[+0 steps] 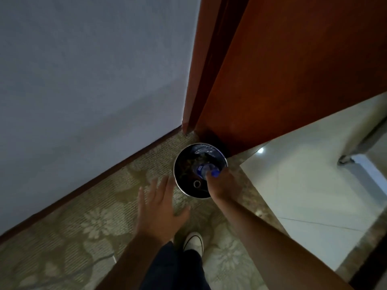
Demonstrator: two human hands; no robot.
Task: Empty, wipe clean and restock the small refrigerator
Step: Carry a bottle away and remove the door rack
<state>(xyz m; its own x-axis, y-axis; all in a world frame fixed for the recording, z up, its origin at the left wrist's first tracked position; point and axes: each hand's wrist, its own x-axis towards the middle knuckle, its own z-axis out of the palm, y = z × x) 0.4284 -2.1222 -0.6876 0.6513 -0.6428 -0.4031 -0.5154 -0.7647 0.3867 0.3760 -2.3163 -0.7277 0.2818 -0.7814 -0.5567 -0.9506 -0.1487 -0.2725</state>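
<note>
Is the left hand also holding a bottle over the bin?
No, the left hand is open with fingers spread above the carpet; only the right hand holds the bottle.

1. Dim overall; pale grey-blue wall [83,80] murky.
2. Brightest area: glossy white tiled floor [303,195], small glare spot.
3. Open left hand [161,212] motion-blurred.
4. Wide-angle bending at edges.

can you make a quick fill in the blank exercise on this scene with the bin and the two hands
1. The right hand grips a clear plastic bottle with a blue label over the round metal ____.
2. The left hand hovers with its fingers ____ and holds nothing.
3. The round metal waste bin stands on the patterned carpet beside the reddish-brown wooden ____.
4. A white ____ shows on the carpet below the hands.

Missing words: bin; spread; door; shoe
</note>
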